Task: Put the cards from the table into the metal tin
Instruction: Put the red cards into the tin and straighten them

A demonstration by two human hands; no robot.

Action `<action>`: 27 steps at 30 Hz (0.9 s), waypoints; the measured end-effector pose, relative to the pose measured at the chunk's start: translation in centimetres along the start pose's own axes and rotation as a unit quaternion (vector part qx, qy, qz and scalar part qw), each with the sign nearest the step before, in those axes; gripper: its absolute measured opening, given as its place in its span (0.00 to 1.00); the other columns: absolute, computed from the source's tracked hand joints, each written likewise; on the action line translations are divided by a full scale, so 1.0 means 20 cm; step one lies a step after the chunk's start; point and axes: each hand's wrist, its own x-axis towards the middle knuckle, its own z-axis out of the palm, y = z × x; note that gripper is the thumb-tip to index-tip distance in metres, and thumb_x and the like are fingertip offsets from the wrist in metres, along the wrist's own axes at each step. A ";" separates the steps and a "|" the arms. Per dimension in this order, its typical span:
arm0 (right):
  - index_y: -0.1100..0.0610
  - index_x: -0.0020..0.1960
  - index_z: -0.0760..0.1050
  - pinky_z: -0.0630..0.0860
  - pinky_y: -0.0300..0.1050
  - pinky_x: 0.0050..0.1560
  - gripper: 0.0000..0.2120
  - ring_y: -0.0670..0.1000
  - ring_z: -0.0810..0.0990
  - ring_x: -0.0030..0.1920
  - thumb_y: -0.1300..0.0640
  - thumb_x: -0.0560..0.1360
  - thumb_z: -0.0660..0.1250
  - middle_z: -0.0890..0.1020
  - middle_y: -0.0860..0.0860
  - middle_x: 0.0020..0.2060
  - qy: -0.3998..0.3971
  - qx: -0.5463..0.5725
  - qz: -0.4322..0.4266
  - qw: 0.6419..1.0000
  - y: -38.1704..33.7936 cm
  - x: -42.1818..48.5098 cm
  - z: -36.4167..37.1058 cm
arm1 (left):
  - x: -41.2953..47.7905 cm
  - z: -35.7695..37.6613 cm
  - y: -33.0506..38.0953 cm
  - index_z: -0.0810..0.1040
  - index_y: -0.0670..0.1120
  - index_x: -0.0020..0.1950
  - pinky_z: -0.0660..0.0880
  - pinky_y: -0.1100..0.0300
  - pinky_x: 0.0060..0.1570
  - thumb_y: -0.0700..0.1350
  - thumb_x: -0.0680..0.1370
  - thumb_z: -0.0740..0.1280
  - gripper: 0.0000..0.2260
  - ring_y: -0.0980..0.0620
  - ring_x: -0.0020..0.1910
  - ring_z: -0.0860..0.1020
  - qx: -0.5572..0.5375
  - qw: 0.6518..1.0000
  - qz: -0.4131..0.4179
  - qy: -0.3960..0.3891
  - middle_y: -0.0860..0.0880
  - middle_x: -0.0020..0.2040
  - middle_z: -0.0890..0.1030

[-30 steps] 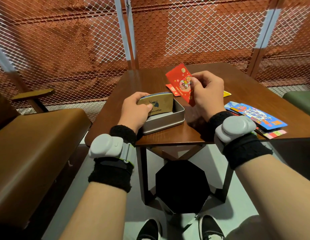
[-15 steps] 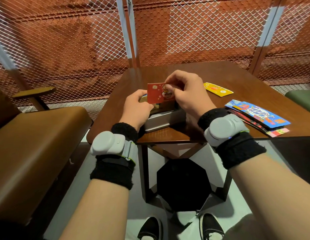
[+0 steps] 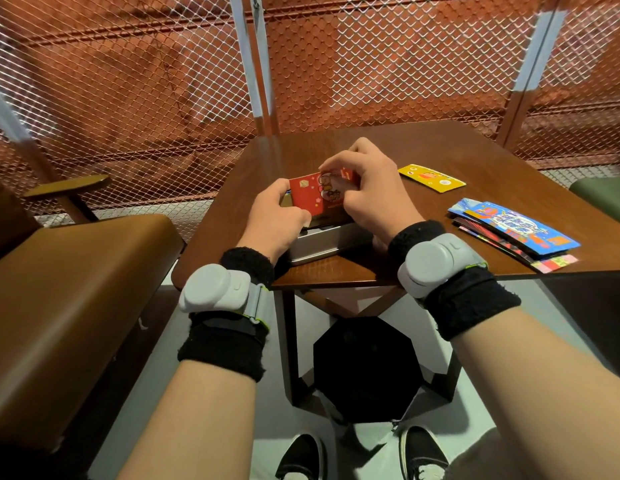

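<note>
A grey metal tin (image 3: 322,242) sits at the near left corner of the wooden table (image 3: 422,143). Cards stand upright inside it, mostly hidden by my hands. My right hand (image 3: 370,192) grips a red card (image 3: 315,194) with cartoon figures by its top and right edge, holding it over the tin at the front of the stack. My left hand (image 3: 277,216) closes on the left end of the upright cards in the tin. A yellow card (image 3: 431,177) lies flat farther right. A fanned pile of colourful cards (image 3: 513,232) lies at the table's right edge.
A brown leather bench (image 3: 69,299) with a wooden armrest stands to the left. Wire mesh fencing (image 3: 128,81) closes off the space behind the table. A green seat (image 3: 603,199) shows at the right edge. The table's black base (image 3: 367,368) and my shoes are below.
My right hand brought the red card from above the table's middle leftward and down to the stack in the tin. My left hand stayed on the upright cards.
</note>
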 end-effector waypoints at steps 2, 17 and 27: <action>0.43 0.53 0.75 0.78 0.57 0.58 0.16 0.55 0.70 0.60 0.63 0.74 0.68 0.72 0.47 0.54 -0.011 0.005 0.010 1.000 -0.01 -0.01 0.00 | 0.00 0.00 0.00 0.74 0.50 0.63 0.74 0.64 0.44 0.37 0.76 0.69 0.18 0.52 0.56 0.74 -0.006 1.000 -0.002 0.002 0.49 0.58 0.77; 0.39 0.64 0.73 0.75 0.59 0.63 0.30 0.55 0.65 0.65 0.67 0.71 0.68 0.64 0.50 0.62 -0.007 0.003 0.014 1.000 0.02 -0.03 0.01 | 0.01 0.00 0.00 0.74 0.49 0.64 0.72 0.65 0.43 0.36 0.76 0.70 0.19 0.52 0.56 0.75 -0.010 1.000 -0.005 0.003 0.49 0.58 0.78; 0.58 0.56 0.75 0.80 0.44 0.46 0.13 0.49 0.80 0.46 0.65 0.73 0.71 0.81 0.52 0.46 0.173 0.224 0.133 0.950 0.10 0.02 -0.04 | 0.00 -0.01 0.03 0.77 0.48 0.58 0.74 0.67 0.37 0.27 0.73 0.65 0.20 0.54 0.49 0.77 -0.029 1.000 -0.012 0.003 0.49 0.52 0.79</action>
